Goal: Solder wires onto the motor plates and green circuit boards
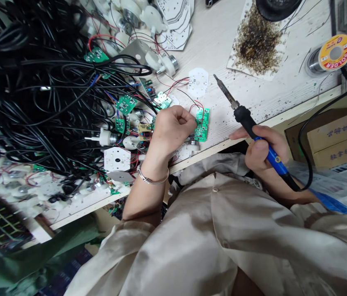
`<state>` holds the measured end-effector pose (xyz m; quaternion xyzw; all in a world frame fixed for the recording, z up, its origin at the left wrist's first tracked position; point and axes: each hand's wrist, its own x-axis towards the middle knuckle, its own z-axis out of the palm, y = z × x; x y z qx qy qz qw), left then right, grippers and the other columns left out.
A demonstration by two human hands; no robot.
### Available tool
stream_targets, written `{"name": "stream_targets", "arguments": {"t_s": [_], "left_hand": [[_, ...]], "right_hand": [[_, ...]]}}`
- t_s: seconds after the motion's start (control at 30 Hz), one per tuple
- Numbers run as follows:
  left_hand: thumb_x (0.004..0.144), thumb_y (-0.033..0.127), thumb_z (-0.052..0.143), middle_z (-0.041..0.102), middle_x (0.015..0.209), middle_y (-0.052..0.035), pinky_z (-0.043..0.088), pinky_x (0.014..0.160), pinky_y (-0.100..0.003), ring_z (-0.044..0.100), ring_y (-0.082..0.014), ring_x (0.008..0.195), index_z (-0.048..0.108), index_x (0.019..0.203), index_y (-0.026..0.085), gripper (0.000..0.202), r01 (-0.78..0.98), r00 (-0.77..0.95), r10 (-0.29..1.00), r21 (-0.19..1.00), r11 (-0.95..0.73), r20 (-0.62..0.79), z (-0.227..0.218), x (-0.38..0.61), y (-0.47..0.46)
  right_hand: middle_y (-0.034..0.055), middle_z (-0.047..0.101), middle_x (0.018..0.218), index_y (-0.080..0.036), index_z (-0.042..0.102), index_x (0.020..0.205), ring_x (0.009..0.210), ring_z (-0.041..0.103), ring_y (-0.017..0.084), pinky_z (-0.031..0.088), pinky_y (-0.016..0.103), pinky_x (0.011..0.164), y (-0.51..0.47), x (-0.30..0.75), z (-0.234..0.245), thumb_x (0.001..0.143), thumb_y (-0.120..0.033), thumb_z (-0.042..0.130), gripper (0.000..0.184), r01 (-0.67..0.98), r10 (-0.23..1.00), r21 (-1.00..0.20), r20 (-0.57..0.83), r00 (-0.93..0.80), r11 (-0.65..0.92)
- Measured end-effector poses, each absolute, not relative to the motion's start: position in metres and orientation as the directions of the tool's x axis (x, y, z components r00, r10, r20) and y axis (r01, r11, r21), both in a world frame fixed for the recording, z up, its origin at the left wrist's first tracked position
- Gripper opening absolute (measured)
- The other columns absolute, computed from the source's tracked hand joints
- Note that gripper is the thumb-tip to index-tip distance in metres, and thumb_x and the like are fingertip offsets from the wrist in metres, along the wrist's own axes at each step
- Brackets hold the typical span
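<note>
My left hand (pixel 171 129) is closed in a fist over a small green circuit board (pixel 202 125) with thin red wires, pressing it against the white workbench (pixel 219 37). A silver bangle sits on that wrist. My right hand (pixel 261 148) grips the blue and black handle of a soldering iron (pixel 244 117). Its metal tip points up and left, in the air just right of the green board and apart from it. A white round LED board (pixel 198 81) lies just beyond the green one.
A thick tangle of black cables (pixel 37 82) with more green boards and white motors fills the left of the bench. A solder spool (pixel 335 52) and a burnt, stained sponge pad (pixel 258 41) lie at the far right. Cardboard boxes (pixel 336 135) stand below the bench edge.
</note>
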<state>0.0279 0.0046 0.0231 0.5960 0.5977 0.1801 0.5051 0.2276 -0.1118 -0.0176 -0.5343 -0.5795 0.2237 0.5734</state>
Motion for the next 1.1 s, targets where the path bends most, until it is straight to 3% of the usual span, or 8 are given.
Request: {"name": "stream_targets", "arguments": {"t_s": [0.23,0.43,0.83,1.1], "left_hand": [[0.068,0.007,0.061,0.053,0.055,0.005,0.031,0.047,-0.019,0.043,-0.0056,0.05,0.06,0.059,0.016,0.012,0.537,0.218,0.898,0.815,0.216,-0.381,0.023,0.028,0.006],[0.067,0.008,0.062,0.056,0.056,0.0043,0.033,0.049,-0.018,0.044,-0.0057,0.051,0.062,0.06,0.016,0.01,0.529,0.22,0.894,0.818,0.226,-0.39,0.02,0.026,0.006],[0.068,0.01,0.063,0.054,0.056,0.0048,0.031,0.048,-0.019,0.043,-0.0056,0.051,0.062,0.061,0.016,0.009,0.545,0.238,0.877,0.805,0.236,-0.418,0.023,0.026,0.007],[0.068,0.007,0.062,0.054,0.056,0.004,0.031,0.048,-0.02,0.042,-0.0064,0.051,0.061,0.059,0.017,0.013,0.569,0.238,0.876,0.791,0.225,-0.42,0.022,0.026,0.009]], "right_hand": [[0.0017,0.079,0.09,-0.029,0.06,0.126,0.076,0.076,0.021,0.064,0.039,0.07,-0.103,0.221,-0.009,0.096,-0.029,0.056,0.03,0.368,0.803,-0.843,0.508,0.311,0.391],[0.0021,0.078,0.087,-0.029,0.06,0.12,0.076,0.075,0.021,0.063,0.041,0.074,-0.099,0.223,-0.004,0.098,-0.029,0.053,0.024,0.431,0.828,-0.828,0.495,0.265,0.357],[-0.0014,0.076,0.091,-0.032,0.064,0.12,0.069,0.074,0.018,0.065,0.04,0.075,-0.095,0.224,-0.017,0.093,-0.025,0.059,0.028,0.359,0.83,-0.859,0.475,0.293,0.365],[-0.001,0.076,0.088,-0.034,0.063,0.119,0.075,0.075,0.022,0.064,0.044,0.071,-0.094,0.224,-0.014,0.095,-0.029,0.056,0.026,0.395,0.83,-0.849,0.478,0.288,0.352]]}}
